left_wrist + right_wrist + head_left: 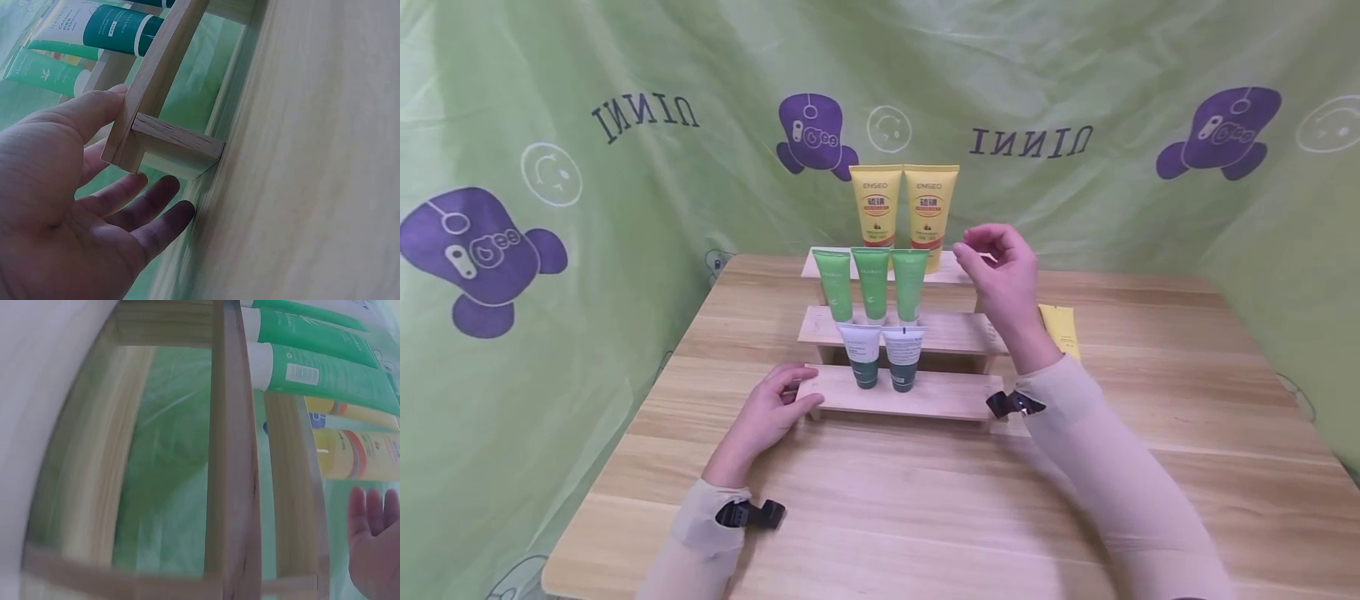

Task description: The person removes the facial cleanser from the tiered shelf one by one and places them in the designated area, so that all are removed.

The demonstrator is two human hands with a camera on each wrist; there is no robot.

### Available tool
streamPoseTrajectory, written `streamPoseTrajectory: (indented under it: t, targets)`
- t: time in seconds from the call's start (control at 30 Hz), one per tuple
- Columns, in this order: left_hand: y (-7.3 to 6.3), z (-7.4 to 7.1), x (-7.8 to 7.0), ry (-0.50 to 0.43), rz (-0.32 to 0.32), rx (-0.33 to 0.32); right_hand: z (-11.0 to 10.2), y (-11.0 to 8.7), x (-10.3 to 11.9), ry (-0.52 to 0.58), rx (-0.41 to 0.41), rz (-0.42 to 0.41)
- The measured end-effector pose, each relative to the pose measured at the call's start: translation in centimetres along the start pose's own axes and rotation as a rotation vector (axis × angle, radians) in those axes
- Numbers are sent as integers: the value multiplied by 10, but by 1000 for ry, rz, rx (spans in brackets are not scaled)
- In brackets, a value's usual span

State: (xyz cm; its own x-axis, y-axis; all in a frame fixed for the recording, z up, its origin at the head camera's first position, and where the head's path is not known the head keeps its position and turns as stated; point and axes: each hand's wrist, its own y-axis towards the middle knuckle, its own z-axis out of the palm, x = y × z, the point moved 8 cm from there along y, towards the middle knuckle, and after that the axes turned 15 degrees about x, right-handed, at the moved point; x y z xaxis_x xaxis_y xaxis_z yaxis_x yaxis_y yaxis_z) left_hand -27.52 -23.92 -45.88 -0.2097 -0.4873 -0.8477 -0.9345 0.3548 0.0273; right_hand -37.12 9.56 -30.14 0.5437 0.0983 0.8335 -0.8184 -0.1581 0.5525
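A three-step wooden display stand (940, 396) holds rows of squeeze tubes. My left hand (771, 408) grips the left end of its lowest step. In the left wrist view the thumb (103, 109) touches the board, and the other fingers spread loosely past its end. My right hand (1006, 271), holding nothing, is beside the top step, right of two yellow tubes (928, 208). Its fingers are relaxed and slightly bent. Three green tubes (872, 283) stand on the middle step. Two white-and-dark-green tubes (902, 358) stand on the lowest one.
Another yellow tube (1060, 329) lies on the wooden table (1150, 483) to the right of the stand, partly behind my right wrist. A green printed curtain (700, 192) hangs behind the table and along both sides.
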Motion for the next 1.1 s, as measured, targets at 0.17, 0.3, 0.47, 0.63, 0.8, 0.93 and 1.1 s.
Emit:
streamPoseTrajectory:
  t: [0.17,0.3,0.47,0.63,0.8,0.93,1.1]
  targets:
    - [2,2,-1,-14,3,0,10,11,-4,-34,10,41]
    - [3,3,-4,-18,0,-3,14,17,-10,-15,11,54]
    - [-2,3,-25,-24,4,3,18,21,-16,11,13,58]
    - [-8,1,-44,-12,7,9,21,23,-17,14,12,59]
    - [-9,0,-46,-21,15,10,24,25,-17,13,5,71]
    - [-9,0,-45,-30,22,13,25,25,-18,9,-1,82]
    - [-10,0,-47,-26,10,14,26,25,-19,0,-5,104]
